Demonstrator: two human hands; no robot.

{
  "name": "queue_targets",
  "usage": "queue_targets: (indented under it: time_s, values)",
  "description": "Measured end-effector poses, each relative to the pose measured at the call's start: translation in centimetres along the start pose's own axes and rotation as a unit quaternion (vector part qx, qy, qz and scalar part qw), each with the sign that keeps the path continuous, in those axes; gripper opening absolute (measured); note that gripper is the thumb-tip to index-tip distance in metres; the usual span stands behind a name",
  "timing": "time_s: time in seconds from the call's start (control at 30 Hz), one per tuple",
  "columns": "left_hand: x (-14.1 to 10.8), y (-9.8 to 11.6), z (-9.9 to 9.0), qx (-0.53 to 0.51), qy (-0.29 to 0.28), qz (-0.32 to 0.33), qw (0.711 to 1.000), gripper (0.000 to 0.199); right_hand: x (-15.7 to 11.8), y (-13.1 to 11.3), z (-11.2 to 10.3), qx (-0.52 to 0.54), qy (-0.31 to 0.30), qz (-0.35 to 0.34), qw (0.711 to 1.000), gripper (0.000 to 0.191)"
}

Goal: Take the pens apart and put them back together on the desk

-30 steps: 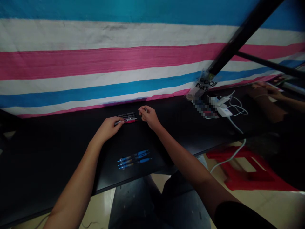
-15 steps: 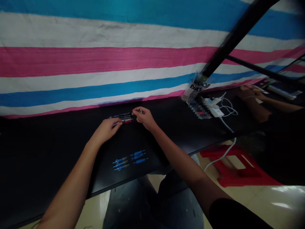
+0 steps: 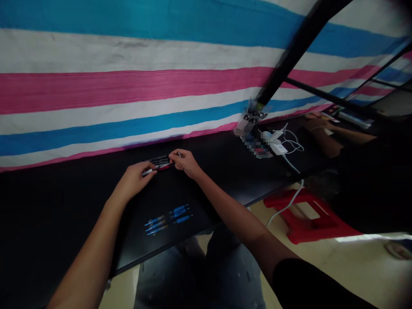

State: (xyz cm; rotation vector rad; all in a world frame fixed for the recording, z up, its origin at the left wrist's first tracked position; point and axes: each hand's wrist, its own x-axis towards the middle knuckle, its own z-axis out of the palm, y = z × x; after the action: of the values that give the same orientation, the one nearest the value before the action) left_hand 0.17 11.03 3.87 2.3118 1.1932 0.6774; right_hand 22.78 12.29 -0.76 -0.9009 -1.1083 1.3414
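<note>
A row of dark pens (image 3: pixel 159 159) lies side by side toward the back of the black table, with a red-gripped pen (image 3: pixel 165 167) at its near side. My left hand (image 3: pixel 137 178) is at the row's left end, thumb and fingers closed on a pen with a white end (image 3: pixel 147 172). At the right end, my right hand (image 3: pixel 187 164) is pinched; a small pale tip shows above its fingers, and the rest of what it holds is hidden. Closer to the table's front edge lie several blue pens (image 3: pixel 169 219), roughly parallel.
Striped cloth (image 3: pixel 128 90) hangs behind the black table (image 3: pixel 206 189). To the right are a clear bag (image 3: pixel 249 120), a white power strip (image 3: pixel 278 148) with cables and a slanting black post (image 3: pixel 283 64). Beyond, another person's hands (image 3: pixel 317 122) rest over the table; a red stool (image 3: pixel 309 223) stands below.
The view has shifted a little, so the scene sits further left. Both hands stay at the row of pens; a pen's white end now shows by my left thumb.
</note>
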Motion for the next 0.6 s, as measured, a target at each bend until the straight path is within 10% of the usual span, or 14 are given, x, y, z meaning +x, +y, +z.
queue_targets:
  time_s: [0.6]
  values:
    - [0.12,-0.04,-0.31,0.013,0.010,0.000,1.000,0.033,-0.76,-0.29,0.84,0.017,-0.082,0.006,0.996,0.031]
